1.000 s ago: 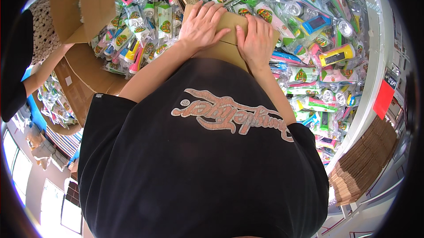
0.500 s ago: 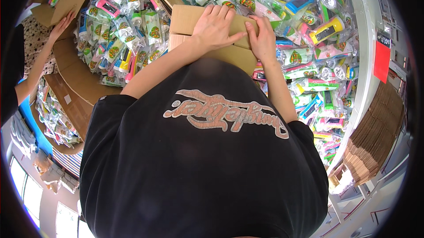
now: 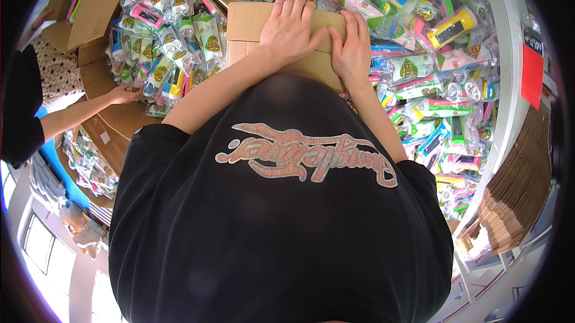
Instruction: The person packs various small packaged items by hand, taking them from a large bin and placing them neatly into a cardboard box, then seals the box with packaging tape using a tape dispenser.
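A closed brown cardboard box [image 3: 242, 23] stands in front of my chest, its near end hidden by my black T-shirt. My left hand [image 3: 287, 32] lies on the top flaps, fingers stretched toward the far edge and thumb pointing right. On the right part of the top rests my right hand [image 3: 352, 47], fingers extended along the right edge and thumb apart, close to the left thumb. Both palms press on the cardboard, and neither hand is wrapped round anything.
Clear bags with colourful toys [image 3: 413, 68] cover the table on the right. More fill a large carton [image 3: 99, 71] on the left, where a co-worker's hand [image 3: 126, 93] reaches in. That co-worker's open box [image 3: 96, 17] sits beyond. Stacked flat cardboard [image 3: 518, 179] stands at far right.
My right hand has shifted slightly, its fingers now straighter along the box's right side. The co-worker's hand has left the open box and come down into the bagged toys.
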